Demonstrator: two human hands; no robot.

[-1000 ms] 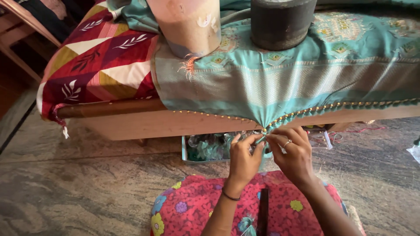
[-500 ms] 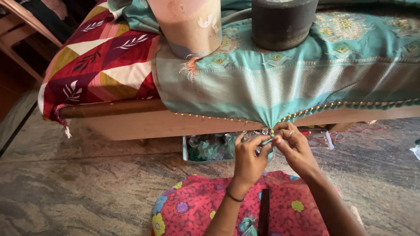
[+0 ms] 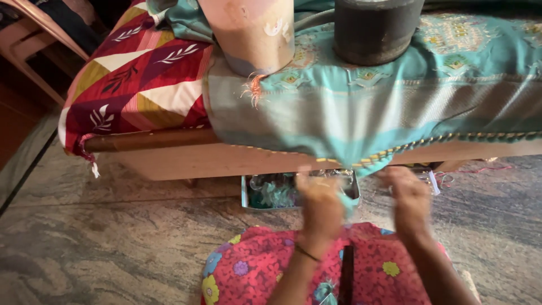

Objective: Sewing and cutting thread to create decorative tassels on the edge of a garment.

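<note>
Teal cloth [image 3: 361, 121] with a woven border hangs over the front edge of a low wooden bed frame [image 3: 226, 161], its beaded hem drawn down to a point just above the two hands. Left hand [image 3: 319, 206] is raised below that point, fingers curled inward; motion blur hides whether it pinches the hem or a bit of teal thread, so I cannot tell its grip. Right hand [image 3: 409, 197] sits just beside it, near the hem's tip, equally blurred, and its hold is likewise unclear, though it seems loosely bent. A pale cylinder [image 3: 248, 34] and a dark cylinder [image 3: 375, 28] stand on the cloth, pinning it to the bed. To the left lies a red patterned cover [image 3: 135, 85]. Behind the hands, on the stone floor [image 3: 113, 243], a small tray [image 3: 282, 192] holds teal threads. Pink flowered fabric [image 3: 271, 271] covers the person's lap.
</note>
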